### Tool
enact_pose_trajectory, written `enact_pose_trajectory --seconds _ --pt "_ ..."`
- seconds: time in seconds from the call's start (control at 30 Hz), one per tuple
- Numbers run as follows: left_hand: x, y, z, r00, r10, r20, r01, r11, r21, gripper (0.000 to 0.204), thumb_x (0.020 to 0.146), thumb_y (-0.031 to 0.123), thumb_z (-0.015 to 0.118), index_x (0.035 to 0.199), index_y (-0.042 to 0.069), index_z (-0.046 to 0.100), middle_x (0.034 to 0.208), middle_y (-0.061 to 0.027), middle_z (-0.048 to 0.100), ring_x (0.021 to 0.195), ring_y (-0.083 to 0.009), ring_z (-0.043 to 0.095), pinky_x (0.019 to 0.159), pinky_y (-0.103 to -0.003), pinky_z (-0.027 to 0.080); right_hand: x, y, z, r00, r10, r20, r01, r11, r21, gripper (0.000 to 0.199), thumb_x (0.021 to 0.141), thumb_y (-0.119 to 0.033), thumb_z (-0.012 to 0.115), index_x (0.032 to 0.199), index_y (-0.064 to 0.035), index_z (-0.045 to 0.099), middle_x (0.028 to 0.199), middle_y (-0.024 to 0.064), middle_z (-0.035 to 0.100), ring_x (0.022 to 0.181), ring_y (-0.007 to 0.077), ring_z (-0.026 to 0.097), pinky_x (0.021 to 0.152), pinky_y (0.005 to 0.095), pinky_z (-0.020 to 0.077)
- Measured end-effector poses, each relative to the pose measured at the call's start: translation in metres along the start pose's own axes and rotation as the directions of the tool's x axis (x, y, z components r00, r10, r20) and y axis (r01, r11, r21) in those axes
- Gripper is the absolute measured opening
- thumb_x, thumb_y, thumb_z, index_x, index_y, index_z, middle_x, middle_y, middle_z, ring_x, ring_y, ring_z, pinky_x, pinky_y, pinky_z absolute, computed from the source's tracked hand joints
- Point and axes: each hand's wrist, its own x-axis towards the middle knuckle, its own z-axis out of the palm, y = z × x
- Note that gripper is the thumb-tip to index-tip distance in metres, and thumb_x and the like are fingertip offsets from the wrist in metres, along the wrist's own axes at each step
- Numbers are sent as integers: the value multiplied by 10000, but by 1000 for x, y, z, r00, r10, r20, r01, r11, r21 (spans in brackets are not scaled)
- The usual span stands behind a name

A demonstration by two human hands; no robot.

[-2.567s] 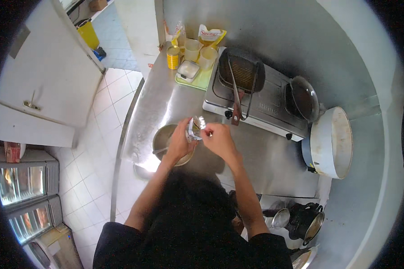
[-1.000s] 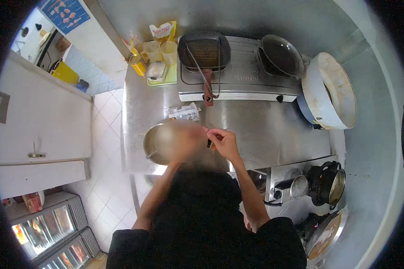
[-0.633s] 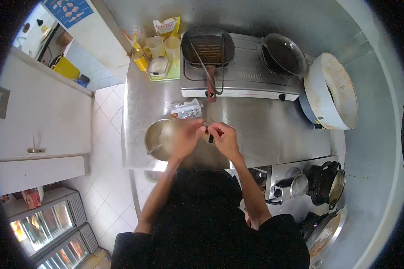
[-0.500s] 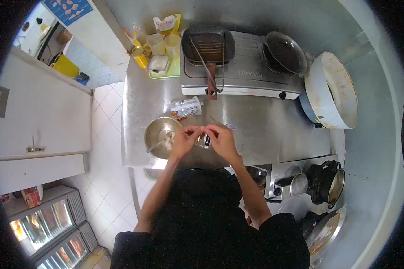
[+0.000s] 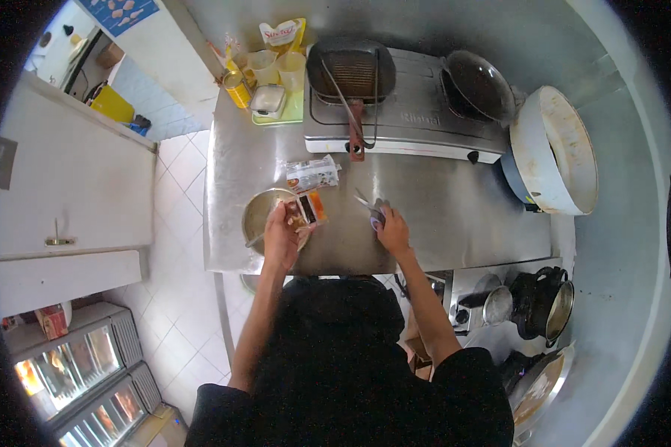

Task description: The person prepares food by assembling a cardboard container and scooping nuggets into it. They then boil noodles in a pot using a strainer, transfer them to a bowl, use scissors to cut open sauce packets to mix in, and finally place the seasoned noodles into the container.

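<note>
Holding scissors (image 5: 375,214), right hand (image 5: 395,235) sits inside the counter's near edge (image 5: 470,261).

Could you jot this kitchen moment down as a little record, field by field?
Left hand: holds a small clear, orange and black plastic packet over the right side of a round metal bowl
Right hand: at metal-bladed scissors; firmness of grip unclear
Steel counter: printed silver-white pouch lying just beyond the bowl
Silver gas stove: bears a black square ridged pan
</note>
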Motion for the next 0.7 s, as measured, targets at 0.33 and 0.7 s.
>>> enact_pose_trajectory --seconds 0.33,0.7 --pt "-38 15 -12 970 212 119 -239 918 316 428 872 -41 669 1264 57 526 974 -33 649 897 -107 628 830 -270 532 -30 -73 -79 645 -68 761 -750 -252 612 394 917 -17 570 1295 -54 467 864 72 615 762 144 629 586 282 507" --pt "-44 22 -13 976 139 168 -152 986 71 324 969 -21 512 1281 59 482 1160 -82 596 1075 -152 598 872 -315 536 -7 -177 -169 761 -243 602 -267 728 632 692 718 -99 857 1257 -88 423 670 -13 589 609 52 493 550 224 399"
